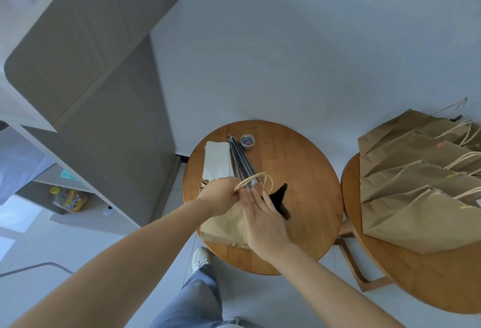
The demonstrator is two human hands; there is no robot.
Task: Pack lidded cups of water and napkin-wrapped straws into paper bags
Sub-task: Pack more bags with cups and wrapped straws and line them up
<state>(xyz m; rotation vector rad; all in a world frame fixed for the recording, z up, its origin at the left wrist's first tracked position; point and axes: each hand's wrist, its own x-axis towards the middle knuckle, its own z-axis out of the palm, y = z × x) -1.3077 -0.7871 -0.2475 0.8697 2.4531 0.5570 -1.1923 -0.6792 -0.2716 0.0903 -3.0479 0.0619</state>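
Fingers of left hand (221,195) pinch handle (256,177) of bag (223,226) on table (307,171); right hand (263,217) flat, fingers straight, at its mouth. Judgement: spread mouth fully and square the base before loading anything.

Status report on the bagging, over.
Left hand grips paper bag top. Right hand open, flat against it. Loose straws, napkins lie just beyond; nothing blocking.

Single view, head-worn, wide-angle. Looks steeply down from close above the round worktop (307,161), centred low in frame. Second worktop (406,283) cut off at right edge; wall (312,54) fills the far half. Straight lines bow near borders.
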